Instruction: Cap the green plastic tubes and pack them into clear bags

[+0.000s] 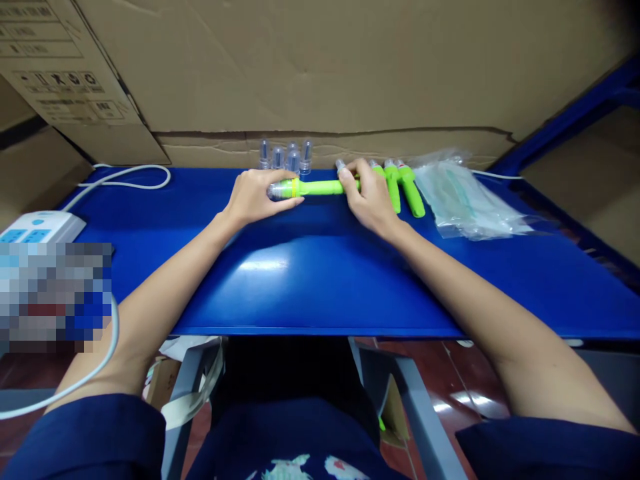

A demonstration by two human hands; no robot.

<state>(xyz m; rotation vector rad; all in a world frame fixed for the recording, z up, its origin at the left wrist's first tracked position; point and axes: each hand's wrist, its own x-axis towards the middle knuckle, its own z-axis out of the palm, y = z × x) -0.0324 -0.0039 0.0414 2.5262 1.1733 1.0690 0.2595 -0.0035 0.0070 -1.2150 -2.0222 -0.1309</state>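
A lime-green stick (325,187) with a clear cap at its left end and a yellow ring lies level between my hands, over the blue table. My left hand (255,195) grips the capped end between thumb and fingers. At the other end, my right hand (370,197) is closed around the stick, hiding that end. A small clear tip (341,165) pokes out by the right fingertips; what it belongs to is hidden. Just right of that hand lie several more lime-green pieces (411,193) with clear and red tips. Several clear dome-ended caps (277,159) stand behind the left hand.
The blue table (320,287) backs onto a cardboard wall (320,67). A clear plastic bag (465,197) lies on the right. On the left are a white power strip (45,227), a white cable (135,175) and a blurred-out patch (55,297).
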